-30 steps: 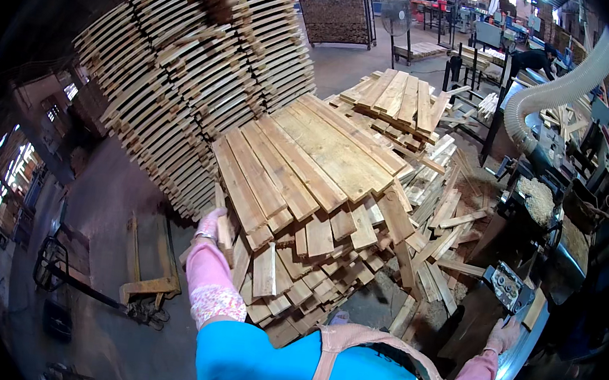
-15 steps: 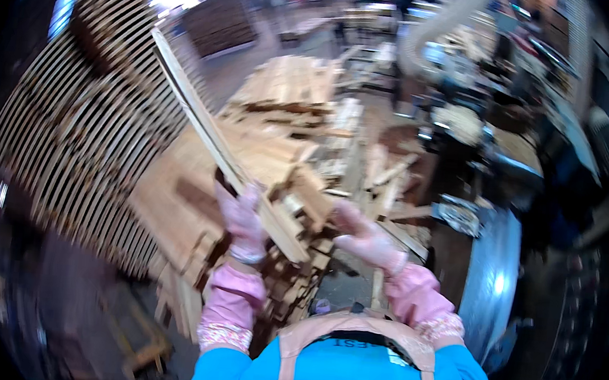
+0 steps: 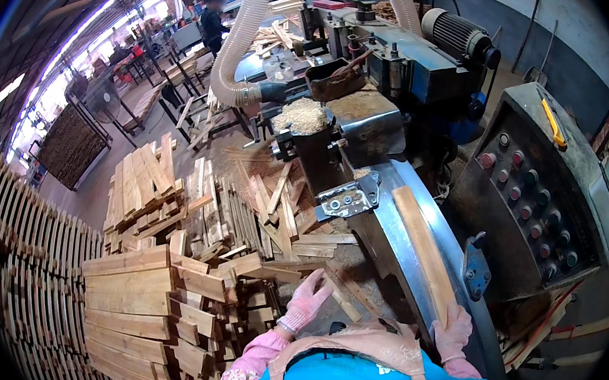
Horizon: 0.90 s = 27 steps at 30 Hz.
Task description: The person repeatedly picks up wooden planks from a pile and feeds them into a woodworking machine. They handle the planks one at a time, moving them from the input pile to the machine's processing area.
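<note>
Right hand (image 3: 451, 332), pink glove, closed over the near end of a wooden plank (image 3: 423, 252). Plank lies flat on the steel feed table (image 3: 393, 248) of the woodworking machine (image 3: 403, 61); its long axis runs up and away from the hand, toward the machine's intake. Left hand (image 3: 307, 300), also pink-gloved, fingers loosely spread, holds nothing; it hangs left of the table, above scattered offcuts, clear of the plank. Right hand is plainly the nearer one. Stacked boards (image 3: 133, 291) sit farther left of the table. Control panel (image 3: 535, 203) with buttons stands right of it.
</note>
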Available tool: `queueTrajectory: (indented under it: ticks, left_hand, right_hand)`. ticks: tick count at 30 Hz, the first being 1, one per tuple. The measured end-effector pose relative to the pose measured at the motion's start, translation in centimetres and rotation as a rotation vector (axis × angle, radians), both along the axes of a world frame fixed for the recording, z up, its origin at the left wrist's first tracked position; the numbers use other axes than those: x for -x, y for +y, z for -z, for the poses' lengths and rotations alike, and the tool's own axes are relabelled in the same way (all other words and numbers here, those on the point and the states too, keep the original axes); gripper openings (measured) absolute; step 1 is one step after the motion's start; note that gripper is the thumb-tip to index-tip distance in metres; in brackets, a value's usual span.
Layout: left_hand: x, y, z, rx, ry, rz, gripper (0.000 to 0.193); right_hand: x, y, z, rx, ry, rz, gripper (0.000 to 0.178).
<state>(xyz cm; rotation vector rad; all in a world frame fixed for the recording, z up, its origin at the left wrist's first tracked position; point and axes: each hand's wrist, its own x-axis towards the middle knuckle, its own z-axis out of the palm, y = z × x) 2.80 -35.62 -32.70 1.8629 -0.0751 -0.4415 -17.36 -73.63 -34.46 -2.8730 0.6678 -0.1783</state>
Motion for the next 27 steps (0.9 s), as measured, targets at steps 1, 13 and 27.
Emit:
queueTrajectory:
  ticks: [1, 13, 27]
  left_hand:
    - [0.6, 0.7, 0.6, 0.008, 0.010, -0.040, 0.069]
    - [0.2, 11.6, -12.9, -0.237, -0.823, -0.526, 0.069]
    - [28.7, 51.3, -12.1, -0.421, 0.037, -1.749, 0.067]
  right_hand:
    - [0.3, 0.0, -0.1, 0.061, -0.026, 0.025, 0.077]
    - [-31.2, 0.3, 5.7, -0.025, -0.325, -0.081, 0.087]
    - [0.3, -2.7, 2.2, -0.013, -0.135, -0.080, 0.072]
